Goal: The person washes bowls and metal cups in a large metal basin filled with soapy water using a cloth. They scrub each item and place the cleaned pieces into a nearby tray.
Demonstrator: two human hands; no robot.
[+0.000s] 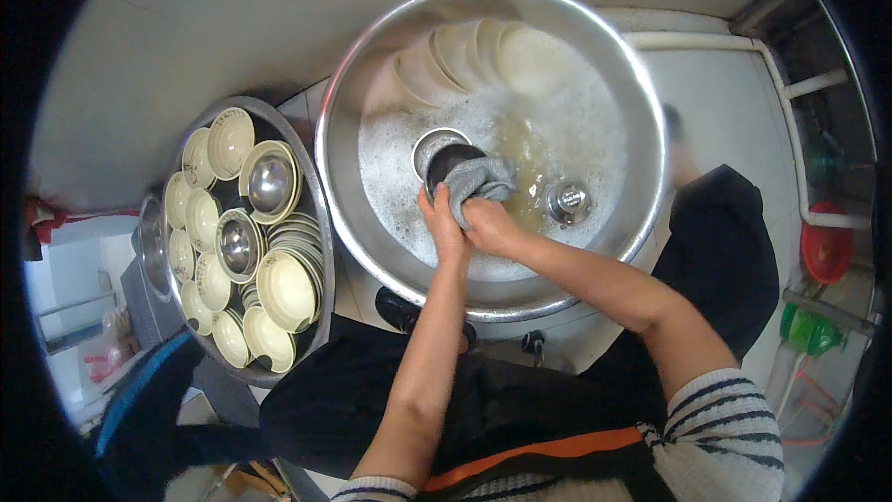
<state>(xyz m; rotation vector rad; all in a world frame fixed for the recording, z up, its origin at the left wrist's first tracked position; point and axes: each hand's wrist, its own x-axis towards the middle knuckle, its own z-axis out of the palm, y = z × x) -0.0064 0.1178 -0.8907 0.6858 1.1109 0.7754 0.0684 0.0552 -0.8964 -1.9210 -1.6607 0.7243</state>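
Observation:
In the head view, a wide metal basin (644, 223) of cloudy, sudsy water lies before me. My left hand (444, 226) grips a small, dark-looking bowl (446, 160) by its near side, held tilted over the water. My right hand (493, 226) presses a bunched grey cloth (481, 180) against that bowl; the cloth hides part of it. Just behind, a round rim of another bowl (419, 146) shows at the water's surface. Several pale bowls (453, 59) lean in a row underwater at the far side. A small shiny metal piece (569, 201) sits to the right of my hands.
A large metal tub (325, 279) at left holds several cream bowls (231, 143), stacked plates (303, 233) and steel bowls (270, 183). White pipes (697, 40) run along the right. A red basin (827, 244) and a green plastic container (812, 331) stand at far right.

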